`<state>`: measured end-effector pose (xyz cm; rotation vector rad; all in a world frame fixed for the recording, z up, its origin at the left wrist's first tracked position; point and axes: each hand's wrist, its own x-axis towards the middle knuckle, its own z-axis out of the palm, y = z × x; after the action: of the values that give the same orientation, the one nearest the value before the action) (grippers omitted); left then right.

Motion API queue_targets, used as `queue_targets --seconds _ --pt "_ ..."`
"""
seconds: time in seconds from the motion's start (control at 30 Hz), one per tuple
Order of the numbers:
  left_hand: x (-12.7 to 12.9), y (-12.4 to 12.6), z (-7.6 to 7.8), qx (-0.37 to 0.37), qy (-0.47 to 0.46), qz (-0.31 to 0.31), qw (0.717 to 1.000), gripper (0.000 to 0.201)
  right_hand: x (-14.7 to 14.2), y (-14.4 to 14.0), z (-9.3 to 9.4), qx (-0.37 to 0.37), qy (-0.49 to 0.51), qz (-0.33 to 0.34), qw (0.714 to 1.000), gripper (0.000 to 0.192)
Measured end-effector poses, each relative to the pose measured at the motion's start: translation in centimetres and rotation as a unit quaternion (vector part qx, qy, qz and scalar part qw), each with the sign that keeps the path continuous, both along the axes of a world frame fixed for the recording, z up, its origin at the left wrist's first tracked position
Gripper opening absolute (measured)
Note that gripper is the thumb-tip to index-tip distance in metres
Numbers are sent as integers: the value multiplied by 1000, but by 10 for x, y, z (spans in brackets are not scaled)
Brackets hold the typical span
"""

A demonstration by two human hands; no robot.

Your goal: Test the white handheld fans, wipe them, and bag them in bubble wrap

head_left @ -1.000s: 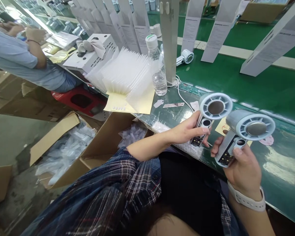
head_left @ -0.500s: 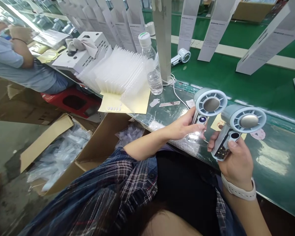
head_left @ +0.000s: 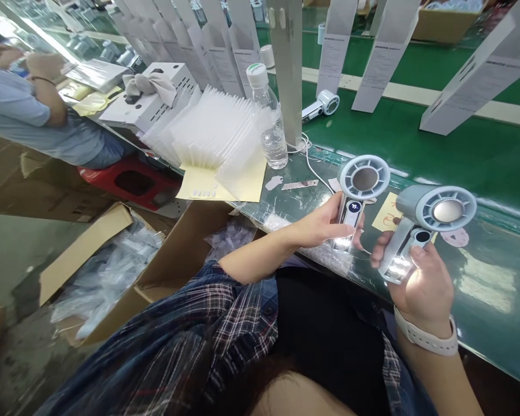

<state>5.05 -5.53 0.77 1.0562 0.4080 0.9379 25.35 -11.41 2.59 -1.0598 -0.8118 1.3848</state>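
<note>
My left hand (head_left: 329, 224) is closed around the handle of a light blue handheld fan (head_left: 364, 178), whose small round display is lit. In my right hand (head_left: 429, 283) is a second handheld fan (head_left: 446, 209), tilted to the right, with its round display dark and my thumb on the handle just below it. Bright glare shows on the lower handles of both fans. The two fans are held side by side, apart, above the bench edge. Under them lies a yellow paper note (head_left: 385, 212) with red marks, partly hidden by the right hand.
A water bottle (head_left: 272, 130) stands by a metal post (head_left: 286, 69). Left of it are stacked clear plastic sleeves (head_left: 216, 130) on yellow paper. Another fan (head_left: 329, 103) lies on the green belt among upright white boxes (head_left: 383, 58). An open carton (head_left: 177, 248) is below; a person (head_left: 39, 110) sits far left.
The right fan has shifted slightly right and turned, and its lower handle now shows bright glare. The left fan has tilted a little, staying in my hand. The view has shifted slightly.
</note>
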Motion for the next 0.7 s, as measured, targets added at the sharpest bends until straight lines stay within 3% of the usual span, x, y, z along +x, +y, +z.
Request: queue_targets --seconds 0.27,0.47,0.7 --pt "-2 1 -3 17 47 30 998 66 1 0 2 33 7 1 999 35" --pt "-3 1 3 10 62 -11 998 66 0 0 -1 31 8 -23 999 46" --pt "-1 0 5 0 48 -16 999 69 4 -4 -5 6 19 -37 999 49"
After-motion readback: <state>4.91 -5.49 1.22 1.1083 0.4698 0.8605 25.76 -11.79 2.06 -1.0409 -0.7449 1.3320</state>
